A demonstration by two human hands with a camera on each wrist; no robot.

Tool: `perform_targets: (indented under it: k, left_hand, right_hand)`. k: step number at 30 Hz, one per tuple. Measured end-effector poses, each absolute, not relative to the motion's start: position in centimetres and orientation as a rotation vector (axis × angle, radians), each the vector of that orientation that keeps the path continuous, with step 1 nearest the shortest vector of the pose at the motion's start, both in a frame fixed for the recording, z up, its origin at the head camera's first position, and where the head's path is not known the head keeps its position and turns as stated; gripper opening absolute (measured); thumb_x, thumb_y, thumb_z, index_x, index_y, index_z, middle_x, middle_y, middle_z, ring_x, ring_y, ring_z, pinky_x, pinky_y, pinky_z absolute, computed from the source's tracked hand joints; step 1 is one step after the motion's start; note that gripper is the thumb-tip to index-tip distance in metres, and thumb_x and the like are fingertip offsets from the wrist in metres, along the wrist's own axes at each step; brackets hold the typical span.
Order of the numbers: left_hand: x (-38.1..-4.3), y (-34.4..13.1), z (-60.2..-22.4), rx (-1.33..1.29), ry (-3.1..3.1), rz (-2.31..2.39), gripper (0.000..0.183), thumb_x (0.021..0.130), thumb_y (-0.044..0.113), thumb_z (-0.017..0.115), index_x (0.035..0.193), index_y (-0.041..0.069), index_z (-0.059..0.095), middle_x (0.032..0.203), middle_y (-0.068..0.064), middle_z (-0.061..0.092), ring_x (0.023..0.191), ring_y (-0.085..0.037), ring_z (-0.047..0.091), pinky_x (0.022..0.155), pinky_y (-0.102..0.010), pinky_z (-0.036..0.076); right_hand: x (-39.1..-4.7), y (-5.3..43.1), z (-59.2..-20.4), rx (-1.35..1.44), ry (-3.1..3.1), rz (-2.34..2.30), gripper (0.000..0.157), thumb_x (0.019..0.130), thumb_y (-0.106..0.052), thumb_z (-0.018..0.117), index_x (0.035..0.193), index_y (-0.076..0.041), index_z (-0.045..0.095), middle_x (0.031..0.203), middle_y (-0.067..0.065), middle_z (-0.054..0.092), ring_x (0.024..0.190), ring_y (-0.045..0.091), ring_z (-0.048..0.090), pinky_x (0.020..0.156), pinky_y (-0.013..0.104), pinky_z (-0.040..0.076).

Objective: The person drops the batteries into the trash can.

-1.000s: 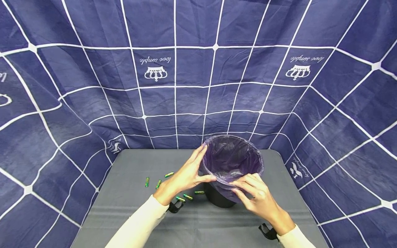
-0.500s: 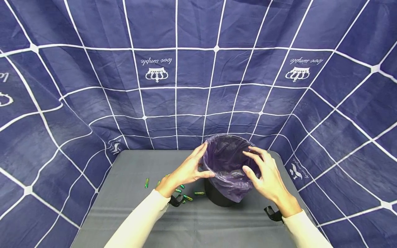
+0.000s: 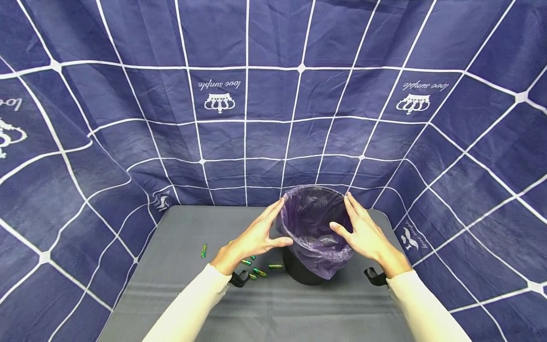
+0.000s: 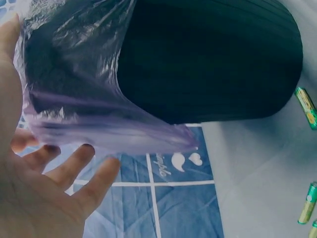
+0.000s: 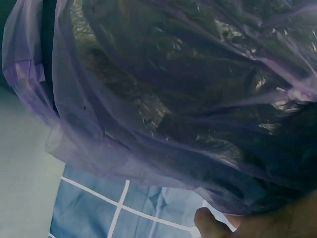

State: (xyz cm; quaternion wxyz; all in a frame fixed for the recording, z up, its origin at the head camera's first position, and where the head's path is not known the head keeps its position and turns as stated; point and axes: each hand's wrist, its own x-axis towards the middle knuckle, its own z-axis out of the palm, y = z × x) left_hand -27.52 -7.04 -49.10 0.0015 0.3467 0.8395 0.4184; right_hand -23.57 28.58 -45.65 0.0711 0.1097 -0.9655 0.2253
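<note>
A black trash bin (image 3: 299,271) stands on the grey table, lined with a thin purple trash bag (image 3: 326,263). The bag is folded over the rim, hanging lowest at the front. My left hand (image 3: 256,239) lies along the bin's left side, fingers straight with their tips near the rim and thumb spread toward the front. In the left wrist view its fingers are spread beside the bag's purple edge. At the right rim, my right hand (image 3: 369,241) has its fingers extended along the outside, its thumb pointing over the opening. In the right wrist view most of that hand is out of frame.
Several green and gold batteries lie left of the bin, among them one battery (image 3: 203,251) farther off and another battery (image 3: 275,266) close to its base. My left forearm hides part of the group. A blue gridded cloth (image 3: 265,137) encloses the table (image 3: 273,313).
My right hand has let go of the bag's front edge and moved back to the right rim. The bag's front flap now hangs down. My left hand has stayed nearly in place.
</note>
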Motion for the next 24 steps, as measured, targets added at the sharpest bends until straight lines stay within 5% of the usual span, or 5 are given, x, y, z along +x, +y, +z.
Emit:
perform_targets:
  k: [24]
  left_hand:
    - [-25.4, -16.2, -56.2, 0.805, 2.899, 1.2, 0.091, 0.103, 0.04, 0.092, 0.177, 0.01, 0.049, 0.172, -0.017, 0.06, 0.151, -0.042, 0.068, 0.12, -0.064, 0.06]
  right_hand:
    - [-23.5, 28.6, -45.9, 0.285, -2.898, 0.678, 0.102, 0.115, -0.058, 0.065, 0.184, 0.002, 0.019, 0.194, 0.025, 0.019, 0.173, 0.058, 0.034, 0.128, 0.083, 0.042]
